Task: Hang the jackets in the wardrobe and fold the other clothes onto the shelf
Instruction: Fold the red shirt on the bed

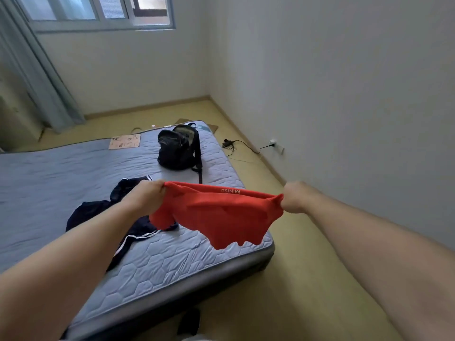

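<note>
Stretched between the left hand (145,196) and right hand (295,198), which gripped its ends well apart, the red knit garment (216,216) hung over the corner of the blue quilted mattress (49,180); a slipped grip would likely drop it onto the pale floor (307,279). On the mattress lay a navy white-striped jacket (98,214), a black backpack (179,150) and a small pink card (124,141).
</note>
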`<move>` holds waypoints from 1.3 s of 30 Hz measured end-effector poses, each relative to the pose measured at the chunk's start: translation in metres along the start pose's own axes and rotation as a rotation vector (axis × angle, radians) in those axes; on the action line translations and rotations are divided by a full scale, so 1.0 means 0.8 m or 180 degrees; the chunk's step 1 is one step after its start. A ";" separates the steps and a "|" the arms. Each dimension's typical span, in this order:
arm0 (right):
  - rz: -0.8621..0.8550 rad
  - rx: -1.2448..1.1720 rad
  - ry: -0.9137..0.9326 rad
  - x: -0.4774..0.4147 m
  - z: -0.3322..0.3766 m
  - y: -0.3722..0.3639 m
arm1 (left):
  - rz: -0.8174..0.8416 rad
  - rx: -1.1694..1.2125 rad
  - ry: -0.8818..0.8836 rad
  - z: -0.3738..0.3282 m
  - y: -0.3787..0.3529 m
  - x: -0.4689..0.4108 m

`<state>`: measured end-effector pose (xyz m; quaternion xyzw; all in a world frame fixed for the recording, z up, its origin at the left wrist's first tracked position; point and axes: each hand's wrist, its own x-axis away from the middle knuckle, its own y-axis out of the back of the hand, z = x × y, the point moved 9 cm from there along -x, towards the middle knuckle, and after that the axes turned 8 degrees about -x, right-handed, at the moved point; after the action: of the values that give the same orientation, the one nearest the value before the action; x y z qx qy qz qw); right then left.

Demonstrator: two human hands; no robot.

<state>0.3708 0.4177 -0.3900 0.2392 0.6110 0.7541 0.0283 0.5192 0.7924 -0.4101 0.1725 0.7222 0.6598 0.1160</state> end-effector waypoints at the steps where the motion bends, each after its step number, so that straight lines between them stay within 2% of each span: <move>1: 0.0110 0.0119 0.0025 0.003 -0.001 -0.012 | 0.0095 -0.0036 0.0095 0.005 -0.012 0.017; 4: 0.0370 0.0434 0.0001 0.002 -0.002 -0.039 | 0.0289 -0.0128 0.0407 0.017 -0.039 0.056; 8: 0.0530 0.0341 -0.0172 -0.014 -0.002 -0.052 | 0.0471 -0.0293 0.0566 0.026 -0.053 0.070; 12: 0.0438 0.0121 -0.0281 -0.057 0.011 -0.051 | 0.0685 0.0111 0.0884 0.044 -0.078 0.048; 18: 0.0254 -0.0026 -0.0414 -0.182 0.045 -0.090 | 0.0842 0.0262 0.1163 0.080 -0.157 -0.046; 24: 0.0339 -0.0146 -0.0700 -0.330 0.055 -0.183 | 0.1219 0.0231 0.1359 0.119 -0.300 -0.156; 30: 0.0263 -0.0182 -0.0841 -0.474 0.072 -0.274 | 0.1244 0.0424 0.1868 0.157 -0.413 -0.249; 35: 0.0270 0.0200 -0.0634 -0.604 0.077 -0.349 | 0.1049 0.0278 0.2409 0.174 -0.489 -0.325; 39: 0.0516 0.0963 0.0179 -0.704 0.086 -0.424 | 0.1107 -0.0118 0.2768 0.189 -0.545 -0.374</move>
<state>0.8114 0.3767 -0.8813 0.2679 0.6968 0.6598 -0.0860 0.8102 0.7794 -0.8763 -0.0036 0.6522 0.6933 -0.3066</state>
